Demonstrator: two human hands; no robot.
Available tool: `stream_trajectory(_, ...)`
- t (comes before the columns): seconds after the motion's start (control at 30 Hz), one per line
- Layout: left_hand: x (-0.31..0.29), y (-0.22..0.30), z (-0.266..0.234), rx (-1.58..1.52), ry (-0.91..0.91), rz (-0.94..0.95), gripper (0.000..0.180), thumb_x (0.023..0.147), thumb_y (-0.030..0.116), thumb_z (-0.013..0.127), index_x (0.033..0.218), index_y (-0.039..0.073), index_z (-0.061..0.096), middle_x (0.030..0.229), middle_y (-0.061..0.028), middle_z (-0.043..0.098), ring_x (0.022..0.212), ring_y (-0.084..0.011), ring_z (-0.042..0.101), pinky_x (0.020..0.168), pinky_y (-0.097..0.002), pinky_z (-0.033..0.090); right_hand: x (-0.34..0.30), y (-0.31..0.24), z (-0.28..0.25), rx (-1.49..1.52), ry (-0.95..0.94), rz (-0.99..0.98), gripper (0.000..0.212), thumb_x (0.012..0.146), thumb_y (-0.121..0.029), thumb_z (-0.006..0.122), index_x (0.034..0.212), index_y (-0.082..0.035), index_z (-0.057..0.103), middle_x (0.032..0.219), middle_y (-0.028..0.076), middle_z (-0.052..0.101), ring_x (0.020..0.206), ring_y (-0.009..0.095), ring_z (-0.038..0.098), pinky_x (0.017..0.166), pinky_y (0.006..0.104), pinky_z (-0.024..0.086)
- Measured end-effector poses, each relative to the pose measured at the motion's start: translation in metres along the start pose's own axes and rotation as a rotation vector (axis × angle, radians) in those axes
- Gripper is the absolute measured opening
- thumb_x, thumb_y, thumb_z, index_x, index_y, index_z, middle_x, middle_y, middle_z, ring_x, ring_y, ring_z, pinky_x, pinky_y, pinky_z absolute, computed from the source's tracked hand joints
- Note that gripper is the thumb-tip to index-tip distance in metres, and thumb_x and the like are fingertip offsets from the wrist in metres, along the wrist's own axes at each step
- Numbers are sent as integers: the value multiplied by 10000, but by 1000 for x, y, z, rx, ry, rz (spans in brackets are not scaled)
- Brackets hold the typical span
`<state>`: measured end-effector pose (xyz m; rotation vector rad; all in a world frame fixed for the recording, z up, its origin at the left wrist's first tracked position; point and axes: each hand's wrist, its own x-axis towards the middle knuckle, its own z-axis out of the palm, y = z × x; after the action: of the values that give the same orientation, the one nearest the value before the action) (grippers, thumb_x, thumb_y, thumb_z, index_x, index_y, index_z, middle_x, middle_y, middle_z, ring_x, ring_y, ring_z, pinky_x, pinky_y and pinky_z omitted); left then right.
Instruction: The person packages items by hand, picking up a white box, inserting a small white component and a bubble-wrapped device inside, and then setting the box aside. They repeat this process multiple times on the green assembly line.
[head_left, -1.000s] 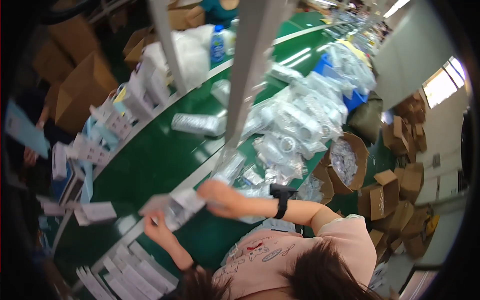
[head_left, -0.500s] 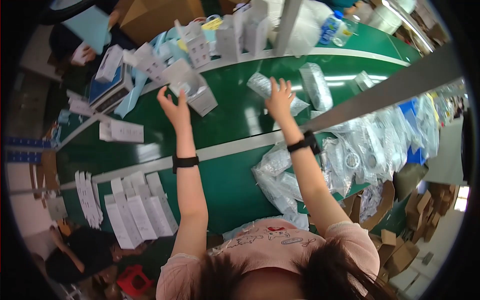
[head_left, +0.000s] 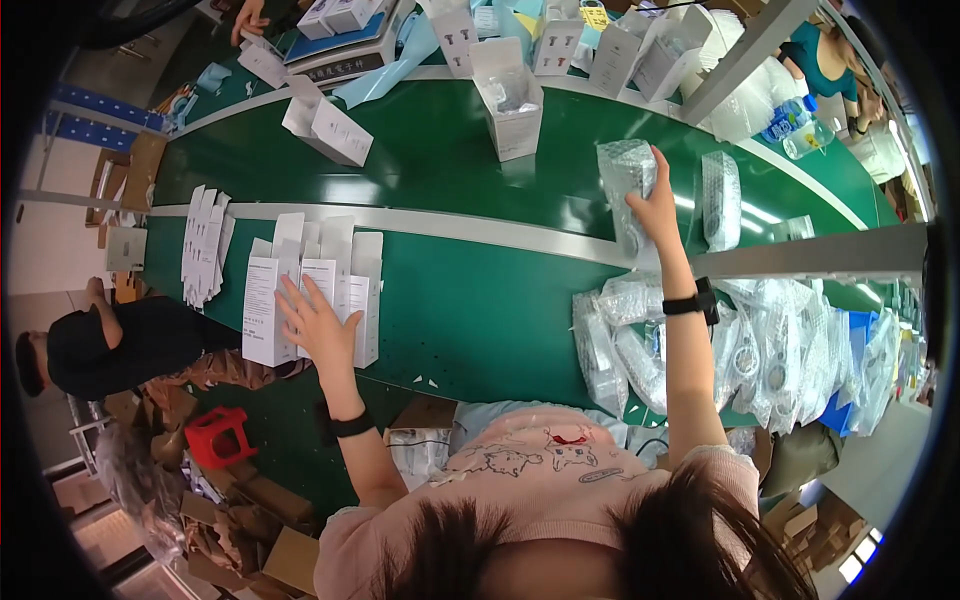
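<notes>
My left hand, fingers spread, rests on a row of tall white cartons with raised flaps, on the near left of the green table. My right hand grips the right side of a bubble-wrapped package on the far section; what is inside cannot be made out. Another bubble-wrapped package lies to its right. An open white carton stands at the far middle, with clear wrapping showing in its mouth. Farther left, a white carton lies tilted with its flap open.
Several bubble-wrapped packages are heaped by my right forearm. A grey metal post juts in from the right. Flat white sheets lie at left. Bottles stand at far right; a person is at left.
My left hand has moved from the open carton at the back to the near row of cartons. My right hand has closed on the bubble-wrapped package. The whole view has shifted.
</notes>
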<state>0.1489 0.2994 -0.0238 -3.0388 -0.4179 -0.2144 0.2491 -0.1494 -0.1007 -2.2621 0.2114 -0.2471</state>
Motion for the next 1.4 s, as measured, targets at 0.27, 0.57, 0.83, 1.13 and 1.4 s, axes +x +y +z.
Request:
stream_trajectory(0.27, -30, 2, 53, 59, -102, 104, 787, 667, 58, 623, 1341, 105, 219, 1395, -180, 136, 1268, -383, 162, 909, -628, 198, -119, -87, 2, 984, -68, 348, 698, 651, -17, 485, 1298, -128, 247, 1142, 84, 429, 985, 224, 479, 831, 305, 413)
stream_trajectory(0.57, -70, 107, 44, -346, -823, 451, 744, 635, 265, 705, 1269, 125, 342, 1271, -194, 314, 1066, -351, 371, 842, -489, 358, -180, -82, 46, 1317, -38, 631, 599, 703, 4, 466, 1253, -139, 279, 1131, 69, 427, 988, 194, 474, 804, 325, 442)
stream_trajectory(0.83, -59, 113, 116, -933, -577, 398, 735, 594, 203, 763, 1190, 61, 357, 1145, -200, 428, 1060, -340, 437, 852, -405, 394, -187, -93, -1, 1394, 79, 550, 591, 747, -19, 478, 1277, -160, 256, 1123, 65, 439, 983, 206, 491, 803, 334, 451)
stream_trajectory(1.13, -85, 136, 32, -1113, -381, 432, 735, 520, 156, 816, 1067, 65, 333, 1133, -184, 433, 1031, -315, 465, 874, -372, 379, -141, -147, 33, 1274, 582, 215, 630, 741, -73, 593, 1259, -144, 241, 1165, 73, 409, 1056, 258, 437, 878, 373, 399)
stream_trajectory(1.4, -91, 163, 36, -1465, 17, 475, 720, 518, 150, 828, 970, 73, 274, 1142, -243, 387, 1031, -364, 453, 875, -389, 373, -164, -137, 4, -22, 159, -435, 477, 654, -114, 677, 1087, -84, 478, 1103, 98, 466, 1079, 312, 414, 914, 402, 334)
